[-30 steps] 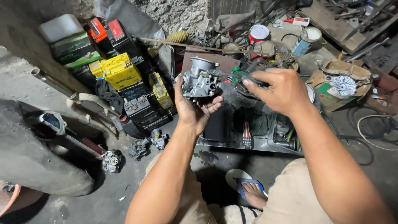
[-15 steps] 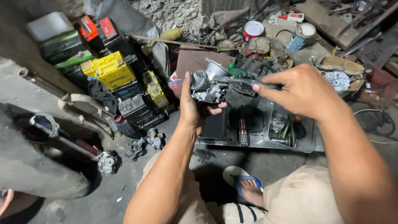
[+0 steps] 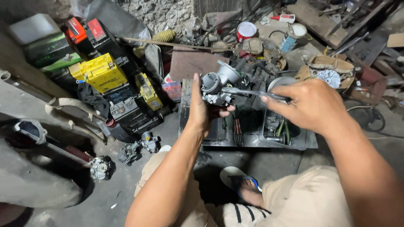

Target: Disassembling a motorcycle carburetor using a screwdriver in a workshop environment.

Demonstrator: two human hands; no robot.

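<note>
At frame centre my left hand (image 3: 201,112) grips the carburetor (image 3: 217,86): stiff, weighty metal, best held by its body. My right hand (image 3: 313,105) fingers pinch a wrench (image 3: 248,91).

1. The left hand (image 3: 200,113) holds a carburetor (image 3: 219,86) up above the tool tray (image 3: 252,141) on the floor.
2. The right hand (image 3: 311,105), right of the carburetor, holds a slim tool (image 3: 248,92), possibly a wrench, with its tip touching the part.
3. Stacked batteries (image 3: 101,73) lie left of the tray.
4. Two smaller carburetors (image 3: 141,148) lie on the floor before the batteries.
5. A can (image 3: 246,30) stands behind the tray.
6. A sandalled foot (image 3: 246,187) rests before the tray.
</note>
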